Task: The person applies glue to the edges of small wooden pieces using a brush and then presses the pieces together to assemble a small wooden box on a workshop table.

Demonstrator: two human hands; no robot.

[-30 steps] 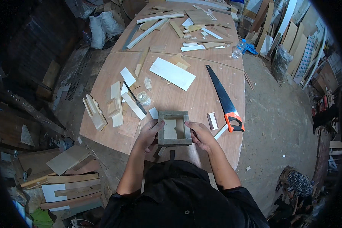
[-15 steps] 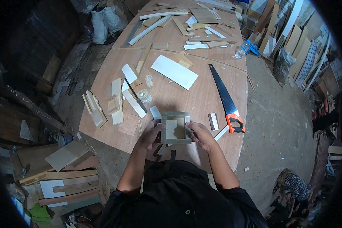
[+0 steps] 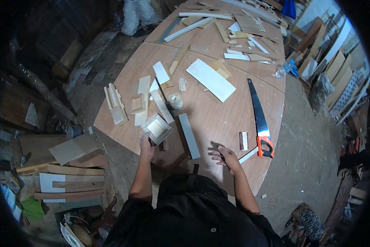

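My left hand (image 3: 147, 147) grips a small square wooden box (image 3: 168, 129) by its near left edge. The box is tilted over the left part of the worktable, its hollow side facing up. My right hand (image 3: 226, 159) holds nothing, with its fingers apart above the near part of the table. Between my hands a narrow pale board (image 3: 188, 136) lies lengthwise, pointing away from me. Right of my right hand are a small wood block with a white strip (image 3: 243, 140) and a handsaw (image 3: 260, 119) with an orange and black handle.
Beyond the box are a clear round tub (image 3: 175, 101) and wood strips. A white board (image 3: 211, 80) lies mid-table, with offcuts at the far end. A plastic bottle (image 3: 284, 68) stands at the right edge. A person (image 3: 310, 222) crouches on the floor at lower right.
The box has moved left in my left hand and is now tilted. My right hand has let go and opened. The narrow pale board is now in view between my hands. The view has shifted.
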